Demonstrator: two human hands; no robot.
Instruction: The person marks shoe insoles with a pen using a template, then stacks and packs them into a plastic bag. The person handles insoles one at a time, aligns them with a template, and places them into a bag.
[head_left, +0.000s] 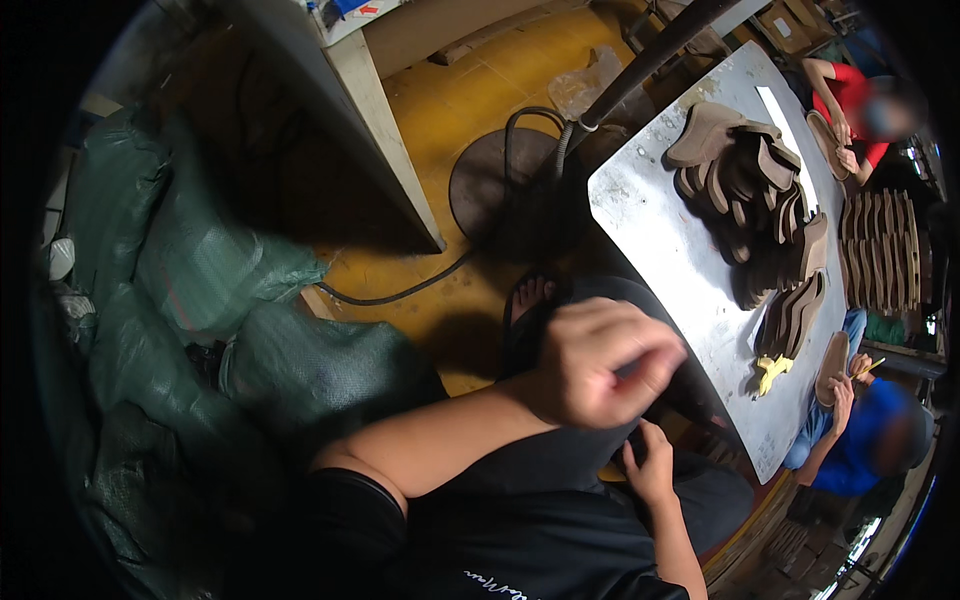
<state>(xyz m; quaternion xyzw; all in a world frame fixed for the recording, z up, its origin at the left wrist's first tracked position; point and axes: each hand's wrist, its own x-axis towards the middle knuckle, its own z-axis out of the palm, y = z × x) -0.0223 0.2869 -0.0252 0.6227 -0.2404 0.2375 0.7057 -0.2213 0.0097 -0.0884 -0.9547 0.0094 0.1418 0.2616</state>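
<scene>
The left hand [610, 365] has its fingers curled in toward the thumb, blurred; whether it pinches anything I cannot tell. The right hand [652, 465] lies just below it by the lap, its fingers partly hidden, so its grip cannot be told. Up and right of both hands, well apart from them, brown shoe soles [748, 190] lie heaped on a metal table [680, 275]. Green woven sacks [205, 265] slump left of the left hand.
</scene>
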